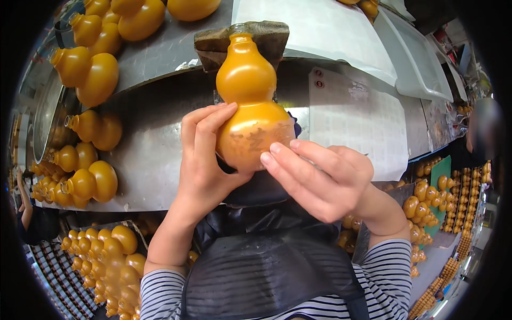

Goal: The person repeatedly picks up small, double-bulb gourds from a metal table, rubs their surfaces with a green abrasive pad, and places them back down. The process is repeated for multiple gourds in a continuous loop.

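Observation:
An orange-yellow gourd-shaped bottle (246, 74) lies in front of me, its clear threaded neck resting on a notched wooden block (269, 40). My left hand (200, 152) is closed around the left side of its lower bulb, fingers at the waist and thumb underneath. Dark lettering (257, 137), seemingly on a thin transfer film, spreads across that bulb. On the lower right of the lettering rest the fingertips of my right hand (322, 178). Those fingers are stretched out and slightly apart, with no separate object visible in them; the right thumb cannot be made out clearly.
Several similar gourd bottles (96, 184) stand along the metal bench's left side, with more (109, 256) below left. White paper sheets (354, 120) lie on the bench at right. Beyond them is a clear plastic tray (413, 58). Rows of bottles (426, 200) fill the right side.

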`<move>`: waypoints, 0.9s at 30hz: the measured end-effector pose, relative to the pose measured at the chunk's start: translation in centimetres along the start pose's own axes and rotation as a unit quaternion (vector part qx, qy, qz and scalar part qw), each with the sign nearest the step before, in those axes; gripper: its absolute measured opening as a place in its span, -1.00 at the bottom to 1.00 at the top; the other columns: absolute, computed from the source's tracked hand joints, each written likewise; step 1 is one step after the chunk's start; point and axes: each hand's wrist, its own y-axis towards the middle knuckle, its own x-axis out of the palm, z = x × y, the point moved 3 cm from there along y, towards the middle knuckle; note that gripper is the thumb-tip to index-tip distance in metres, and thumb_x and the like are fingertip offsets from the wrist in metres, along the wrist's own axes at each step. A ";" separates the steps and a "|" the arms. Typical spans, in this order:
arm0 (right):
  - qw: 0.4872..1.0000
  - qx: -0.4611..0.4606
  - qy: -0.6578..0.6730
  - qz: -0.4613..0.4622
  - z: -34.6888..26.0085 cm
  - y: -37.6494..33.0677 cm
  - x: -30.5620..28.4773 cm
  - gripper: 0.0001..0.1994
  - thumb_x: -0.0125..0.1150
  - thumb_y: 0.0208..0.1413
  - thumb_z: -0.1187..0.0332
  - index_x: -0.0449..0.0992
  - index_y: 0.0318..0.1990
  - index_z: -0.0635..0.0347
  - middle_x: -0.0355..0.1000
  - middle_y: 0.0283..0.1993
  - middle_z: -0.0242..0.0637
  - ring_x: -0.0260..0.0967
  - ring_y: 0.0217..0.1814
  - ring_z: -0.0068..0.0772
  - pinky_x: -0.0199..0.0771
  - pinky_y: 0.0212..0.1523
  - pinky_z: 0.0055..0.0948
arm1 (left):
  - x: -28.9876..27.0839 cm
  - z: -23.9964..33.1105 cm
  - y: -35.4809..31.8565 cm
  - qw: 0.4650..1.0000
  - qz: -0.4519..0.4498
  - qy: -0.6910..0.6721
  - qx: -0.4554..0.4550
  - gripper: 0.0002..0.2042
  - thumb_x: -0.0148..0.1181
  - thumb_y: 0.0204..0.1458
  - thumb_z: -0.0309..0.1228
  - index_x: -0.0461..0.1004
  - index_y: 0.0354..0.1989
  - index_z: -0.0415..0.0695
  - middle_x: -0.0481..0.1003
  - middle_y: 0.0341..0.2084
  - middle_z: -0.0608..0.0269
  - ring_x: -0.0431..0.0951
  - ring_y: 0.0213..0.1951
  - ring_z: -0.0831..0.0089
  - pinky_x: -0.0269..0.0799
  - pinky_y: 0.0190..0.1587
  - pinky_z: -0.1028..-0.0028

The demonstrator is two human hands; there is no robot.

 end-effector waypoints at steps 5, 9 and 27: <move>0.992 0.067 0.108 -0.001 0.2 -0.2 -0.4 -0.81 0.35 -0.13 0.39 0.66 -0.28 0.07 0.58 -0.30 -0.46 0.48 -0.28 -0.57 0.27 -0.54 -0.64 | -0.6 -0.6 -0.9 0.986 0.024 -0.159 -0.047 -0.11 0.58 -0.37 -0.17 0.25 0.21 -0.15 0.23 0.11 0.02 0.25 0.20 0.13 0.28 0.21 0.23; 0.955 0.185 0.226 0.044 1.3 -0.8 0.3 -0.67 0.41 -0.13 0.40 0.63 -0.11 0.09 0.43 -0.51 -0.44 0.32 -0.54 -0.48 0.29 -0.58 -0.53 | -1.1 -0.5 -1.5 0.985 0.056 -0.164 0.024 -0.54 0.41 -0.10 -0.19 0.53 -0.04 -0.14 0.28 0.09 0.07 0.30 0.19 0.13 0.29 0.21 0.14; 0.935 0.237 0.258 0.046 0.2 -2.7 4.7 -0.54 0.28 0.04 0.17 0.54 0.07 0.21 0.47 -0.48 -0.32 0.27 -0.60 -0.45 0.27 -0.52 -0.51 | -0.8 -0.9 0.4 0.985 -0.032 -0.135 0.106 -0.57 0.40 -0.12 -0.45 0.56 0.01 -0.15 0.28 0.07 0.06 0.43 0.09 0.22 0.50 0.05 0.23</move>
